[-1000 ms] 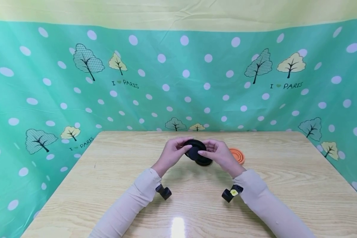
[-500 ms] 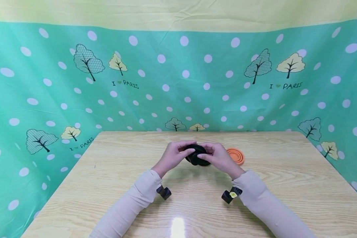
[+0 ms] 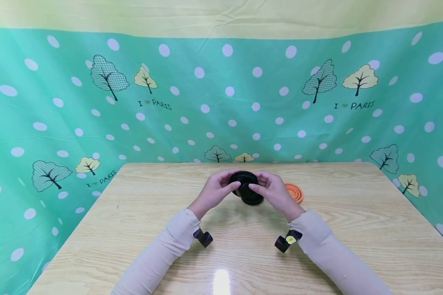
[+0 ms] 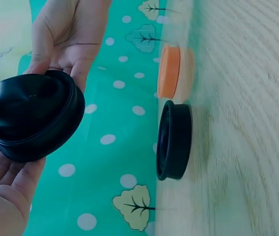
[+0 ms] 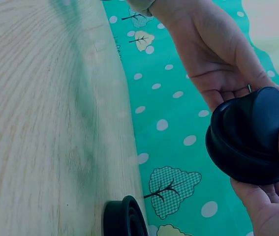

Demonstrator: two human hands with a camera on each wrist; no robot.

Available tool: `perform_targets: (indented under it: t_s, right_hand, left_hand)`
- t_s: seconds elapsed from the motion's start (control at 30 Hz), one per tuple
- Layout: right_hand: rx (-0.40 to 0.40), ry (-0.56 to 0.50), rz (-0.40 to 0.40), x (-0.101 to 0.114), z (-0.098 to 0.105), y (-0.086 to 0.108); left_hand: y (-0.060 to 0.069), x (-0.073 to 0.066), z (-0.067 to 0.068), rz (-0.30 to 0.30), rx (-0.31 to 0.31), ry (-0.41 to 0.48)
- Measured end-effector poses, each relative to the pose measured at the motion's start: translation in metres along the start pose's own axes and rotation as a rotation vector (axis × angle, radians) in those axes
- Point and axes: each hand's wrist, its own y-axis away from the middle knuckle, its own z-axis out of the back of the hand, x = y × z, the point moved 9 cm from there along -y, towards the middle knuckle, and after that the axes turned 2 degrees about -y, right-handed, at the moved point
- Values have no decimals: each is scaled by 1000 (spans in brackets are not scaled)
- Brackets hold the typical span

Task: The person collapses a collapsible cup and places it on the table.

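Note:
Between both hands, above the table, is a black collapsible cup (image 3: 242, 178) with a round rim. My left hand (image 3: 215, 191) grips its left side, thumb on the near face and fingers round the rim. From the other side my right hand (image 3: 277, 194) holds it likewise. In the left wrist view the soft middle of the cup (image 4: 33, 105) bulges unevenly out of the rim; the right wrist view shows the cup (image 5: 250, 135) with a folded, lopsided centre. A second black cup (image 4: 181, 142), flattened into a disc, lies on the table below, partly hidden in the head view.
An orange collapsible cup (image 3: 294, 192), folded flat in rings, lies on the wooden table (image 3: 236, 241) just beyond my right hand. Behind the table's far edge hangs a green dotted cloth (image 3: 221, 102). Each wrist carries a small black camera (image 3: 204, 238).
The held cup dipped toward the table half a second ago and is now raised again. Its middle has changed shape under the thumbs. Both hands keep their grip; the orange cup has not moved.

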Motion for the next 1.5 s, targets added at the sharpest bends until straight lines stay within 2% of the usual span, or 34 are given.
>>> perform_targets:
  t_s: [0.4,0.53,0.63,0.73,0.87,1.0,1.17,1.33,1.5]
  right_hand:
    - [-12,-43,4,2,-2,1]
    - [8,-42,-16,-1,-1,2]
    - [49,12,-31,-4,-3,2]
    - [86,83,-11,-3,-5,3]
    - [95,134,23,0,-8,2]
    - [90,169,44,3,-9,2]
    - [70,177,53,4,-9,2]
    - [61,155,46,3,-9,2]
    - [-3,134,54,1,-3,2]
  left_hand:
    - [-2,-2,2,-42,-109,-89]
    - [0,-6,3,-61,-121,-114]
    - [2,-7,2,-80,-106,-138]
    - [2,-4,0,-96,-80,-186]
    - [3,-6,-3,-97,-48,-249]
    - [2,-6,-6,-79,-31,-271]
    - [1,-7,-8,-85,-30,-272]
    - [0,-7,-10,-103,1,-279]
    - [0,-2,-5,-47,7,-225]
